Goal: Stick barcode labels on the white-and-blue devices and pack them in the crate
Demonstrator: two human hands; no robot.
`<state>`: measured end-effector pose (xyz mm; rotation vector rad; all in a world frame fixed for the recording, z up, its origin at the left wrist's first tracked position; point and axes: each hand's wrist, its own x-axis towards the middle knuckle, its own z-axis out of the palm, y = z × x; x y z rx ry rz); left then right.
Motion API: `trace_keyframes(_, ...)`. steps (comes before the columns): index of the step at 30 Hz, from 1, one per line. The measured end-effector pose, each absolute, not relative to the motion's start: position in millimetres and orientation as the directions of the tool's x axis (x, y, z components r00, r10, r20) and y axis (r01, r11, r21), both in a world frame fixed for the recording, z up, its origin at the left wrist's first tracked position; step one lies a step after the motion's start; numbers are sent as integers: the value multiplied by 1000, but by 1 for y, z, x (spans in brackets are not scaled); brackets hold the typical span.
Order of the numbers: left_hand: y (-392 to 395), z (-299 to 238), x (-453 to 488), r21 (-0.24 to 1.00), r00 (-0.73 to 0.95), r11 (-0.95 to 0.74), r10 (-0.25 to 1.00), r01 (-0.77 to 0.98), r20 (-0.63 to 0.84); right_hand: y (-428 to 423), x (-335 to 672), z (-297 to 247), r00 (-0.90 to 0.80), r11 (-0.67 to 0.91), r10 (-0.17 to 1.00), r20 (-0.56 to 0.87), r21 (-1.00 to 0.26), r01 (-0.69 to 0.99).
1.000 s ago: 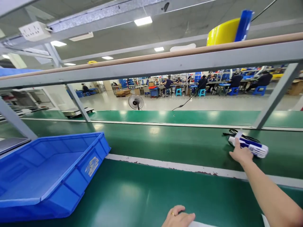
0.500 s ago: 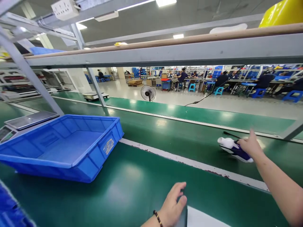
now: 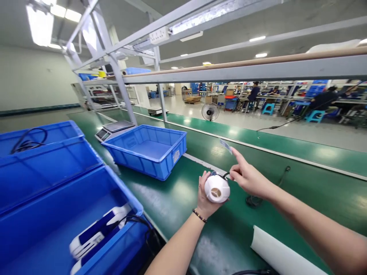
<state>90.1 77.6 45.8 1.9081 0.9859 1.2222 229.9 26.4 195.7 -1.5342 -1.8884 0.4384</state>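
Head view: the left hand (image 3: pixel 204 196) cups a white round device (image 3: pixel 217 188) with curled fingers, low centre above the belt (image 3: pixel 301 191). The right hand (image 3: pixel 250 178), at 2 o'clock from it, stretches its index with a strip (image 3: pixel 226 146) at the tip; whether it is pinched, I cannot tell. I judge that a firm left grip helps. A blue bin (image 3: pixel 149 147) stands at 10 o'clock; the cord (image 3: pixel 283 172) at 3 o'clock may snag
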Motion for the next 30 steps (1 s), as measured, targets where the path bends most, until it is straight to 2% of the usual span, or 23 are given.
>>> trace_keyframes(2, 74, 47, 61, 845, 247, -515, 846, 144, 473, 27, 207, 194, -211, 367, 922, 325, -559, 744)
trace_keyframes(4, 67, 50, 31, 872, 244, -483, 858, 85, 451, 28, 198, 192, -270, 426, 895, 354, -508, 748)
trace_keyframes(6, 59, 59, 3, 898, 291, -430, 874, 92, 389, 28, 200, 187, -283, 429, 896, 342, -501, 752)
trace_keyframes(8, 53, 72, -21, 913, 406, -389, 860, 125, 311, 27, 212, 176, -267, 382, 920, 287, -498, 779)
trace_keyframes(11, 49, 91, -39, 862, 578, -385, 804, 330, 138, 20, 235, 148, -150, 238, 960, 235, -408, 882)
trace_keyframes(14, 50, 96, -34, 665, 658, -476, 752, 575, -31, 2, 250, 117, 29, 81, 950, 311, -336, 938)
trace_keyframes(17, 53, 89, -14, 473, 712, -592, 693, 653, -115, -24, 244, 100, 173, 37, 876, 450, -420, 907)
trace_keyframes(20, 53, 81, -3, 385, 739, -655, 664, 650, -119, -47, 223, 95, 420, -46, 784, 458, -631, 774)
trace_keyframes(22, 47, 77, -7, 399, 734, -650, 673, 647, -94, -59, 210, 93, 600, -140, 723, 343, -778, 613)
trace_keyframes(24, 38, 72, -19, 457, 710, -617, 702, 640, -47, -67, 200, 88, 689, -196, 690, 224, -858, 475)
trace_keyframes(27, 20, 58, -42, 555, 666, -578, 744, 598, 58, -77, 192, 79, 669, -211, 725, 164, -871, 443)
trace_keyframes(30, 4, 35, -55, 650, 623, -559, 765, 515, 164, -81, 184, 75, 555, -151, 816, 160, -869, 472)
